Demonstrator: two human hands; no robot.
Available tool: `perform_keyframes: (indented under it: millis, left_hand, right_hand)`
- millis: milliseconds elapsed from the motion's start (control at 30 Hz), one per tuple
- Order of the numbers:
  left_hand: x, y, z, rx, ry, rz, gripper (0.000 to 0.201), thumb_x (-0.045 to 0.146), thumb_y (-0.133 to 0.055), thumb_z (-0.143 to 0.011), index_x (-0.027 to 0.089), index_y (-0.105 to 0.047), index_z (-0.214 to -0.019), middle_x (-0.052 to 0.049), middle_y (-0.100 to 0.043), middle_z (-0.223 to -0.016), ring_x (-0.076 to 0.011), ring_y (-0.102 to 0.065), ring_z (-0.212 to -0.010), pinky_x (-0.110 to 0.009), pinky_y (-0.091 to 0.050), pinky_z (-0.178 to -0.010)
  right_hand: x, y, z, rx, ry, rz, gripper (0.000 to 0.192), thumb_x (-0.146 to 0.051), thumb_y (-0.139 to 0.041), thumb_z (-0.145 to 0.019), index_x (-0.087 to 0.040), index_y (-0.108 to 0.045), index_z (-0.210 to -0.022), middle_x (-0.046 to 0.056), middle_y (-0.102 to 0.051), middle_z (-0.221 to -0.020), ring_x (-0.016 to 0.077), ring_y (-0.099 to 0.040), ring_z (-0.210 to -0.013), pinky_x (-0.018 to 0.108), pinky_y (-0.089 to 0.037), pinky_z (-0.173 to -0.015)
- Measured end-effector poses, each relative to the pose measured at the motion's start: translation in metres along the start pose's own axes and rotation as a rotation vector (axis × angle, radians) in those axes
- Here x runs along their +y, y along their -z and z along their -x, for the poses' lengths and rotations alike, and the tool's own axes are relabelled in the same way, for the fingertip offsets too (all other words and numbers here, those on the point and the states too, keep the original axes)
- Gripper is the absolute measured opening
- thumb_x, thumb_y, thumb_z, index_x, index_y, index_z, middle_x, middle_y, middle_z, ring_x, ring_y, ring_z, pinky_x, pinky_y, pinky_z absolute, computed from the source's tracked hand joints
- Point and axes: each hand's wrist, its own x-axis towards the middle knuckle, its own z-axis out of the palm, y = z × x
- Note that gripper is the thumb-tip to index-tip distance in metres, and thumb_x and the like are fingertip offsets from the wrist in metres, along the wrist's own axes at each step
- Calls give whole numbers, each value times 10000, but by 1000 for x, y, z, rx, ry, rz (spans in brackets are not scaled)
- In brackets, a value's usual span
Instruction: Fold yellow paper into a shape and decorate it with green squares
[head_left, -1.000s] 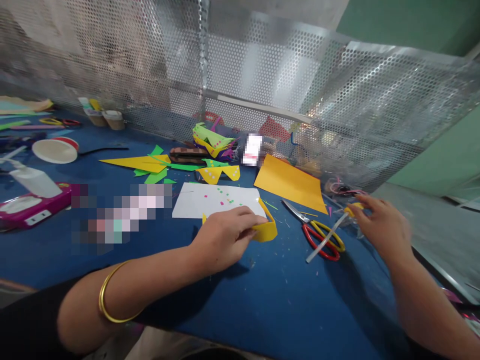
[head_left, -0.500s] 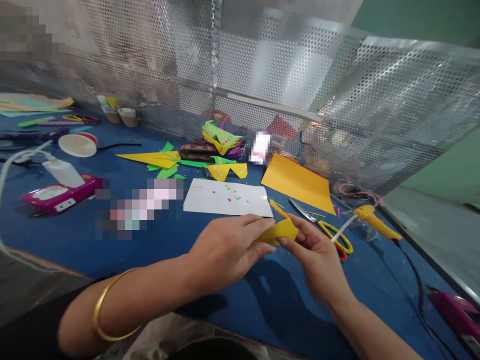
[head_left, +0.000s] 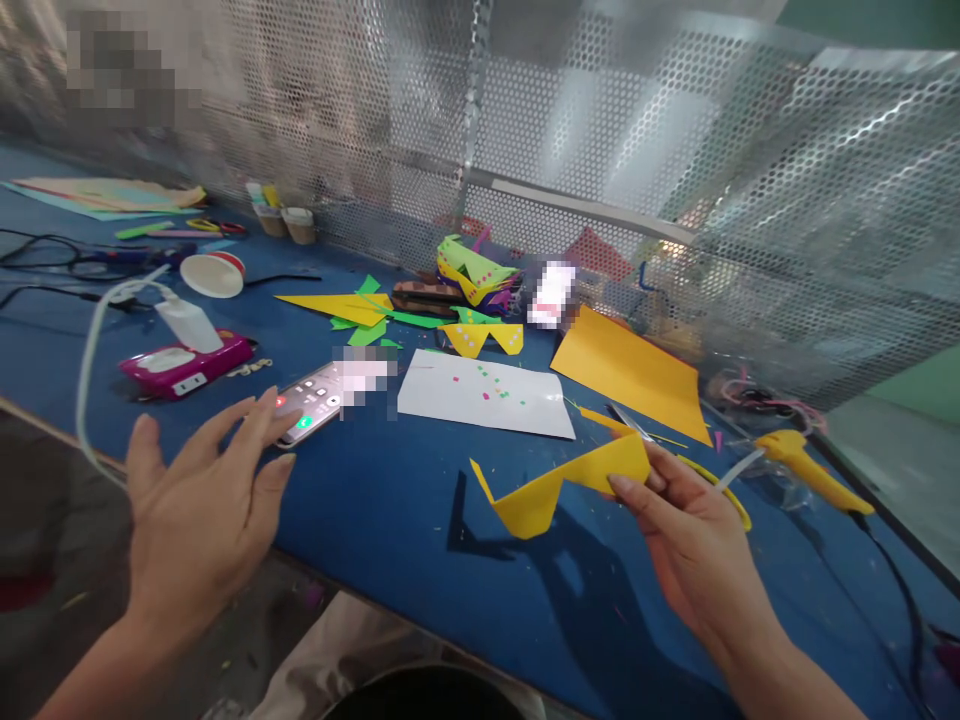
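Note:
My right hand (head_left: pixel 686 545) pinches one end of a yellow zigzag paper strip (head_left: pixel 559 482) and holds it above the blue table (head_left: pixel 397 500). The strip hangs out to the left of the fingers. My left hand (head_left: pixel 199 500) is spread flat with nothing in it, near the table's front edge. Its fingertips are close to a phone (head_left: pixel 311 402) with a lit screen. Scissors with yellow and red handles (head_left: pixel 724 490) lie partly hidden behind my right hand.
A white sheet with small coloured dots (head_left: pixel 484 395) and an orange sheet (head_left: pixel 630 365) lie mid-table. A yellow glue gun (head_left: pixel 810 465) lies at right, a pink power strip (head_left: pixel 187 360) with a white charger at left. Paper scraps, cups and a perforated metal screen (head_left: pixel 600 130) stand behind.
My left hand let go of the yellow strip and swung left toward the phone. My right hand, earlier near the glue gun, now holds the strip, which has unfolded into a zigzag.

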Motion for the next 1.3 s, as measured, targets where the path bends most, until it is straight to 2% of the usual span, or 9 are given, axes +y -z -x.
perform_keyframes:
  millis: [67,167,300,433,567,733,833,1067,1300]
  left_hand:
    - [1,-2,-4,-61,-14,-42,559,350,-239,-984,95,-427,-1445,-214,-616,-1322,-299,-502,-1313,-584,-108,-1168]
    - [0,-4,-8,-113,-29,-89,606,383,-197,-984,55,-441,-1431,-251,-607,-1316,-318,-497,-1310,-596,-123,-1154]
    - [-4,-9,-9,-141,-59,-123,592,380,-236,-976,54,-443,-1425,-247,-633,-1280,-326,-507,-1298,-603,-111,-1153]
    - [-4,-10,-8,-143,-46,-114,552,390,-252,-970,138,-439,-1424,-197,-661,-1265,-300,-519,-1294,-596,-109,-1161]
    - [1,-8,-10,-147,22,-43,565,403,-295,-968,109,-409,-1437,-202,-600,-1349,-298,-521,-1294,-544,-128,-1179]
    - [0,-8,-20,-116,134,-93,808,574,-427,-868,26,-332,-1455,-268,-525,-1398,-373,-487,-1311,-510,-267,-1132]
    - [-4,-7,-29,-244,154,-171,870,595,-463,-848,-8,-301,-1453,-297,-570,-1329,-408,-538,-1241,-520,-344,-1064]
    - [-4,4,-43,-390,212,-217,791,575,-409,-880,-35,-393,-1383,-282,-681,-1148,-398,-615,-1138,-512,-359,-1031]
    - [10,8,-39,-358,173,-332,889,659,-375,-839,-42,-391,-1386,-264,-710,-1064,-403,-647,-1046,-500,-335,-1036]
  right_hand:
    - [1,1,-1,3,3,3,505,-289,-894,-598,-254,-738,-1077,20,-757,-955,146,-654,-767,241,-551,-682]
    - [3,2,-2,-12,2,12,507,-291,-889,-611,-264,-734,-1093,24,-753,-1008,153,-666,-802,241,-556,-683]
    - [4,2,-3,-24,-4,35,503,-299,-883,-621,-261,-731,-1099,31,-755,-1005,166,-675,-842,248,-560,-705]
    - [4,2,-3,-3,-17,42,512,-299,-894,-596,-247,-732,-1079,29,-758,-979,165,-668,-813,245,-557,-689]
    - [3,1,-3,7,-15,22,498,-293,-897,-587,-243,-737,-1055,29,-759,-960,164,-668,-802,249,-562,-689]
    - [3,1,-3,1,24,43,474,-302,-881,-610,-243,-733,-1056,41,-756,-983,186,-679,-827,282,-572,-706]
    - [2,1,-3,19,13,32,475,-294,-900,-569,-237,-741,-1013,38,-756,-973,177,-677,-815,271,-566,-700]
    - [2,2,-3,-21,-3,32,483,-287,-885,-609,-240,-729,-1064,31,-758,-954,164,-670,-818,256,-550,-708]
    - [2,3,-2,-63,14,42,468,-297,-856,-655,-233,-712,-1095,43,-758,-981,186,-678,-860,287,-552,-734]
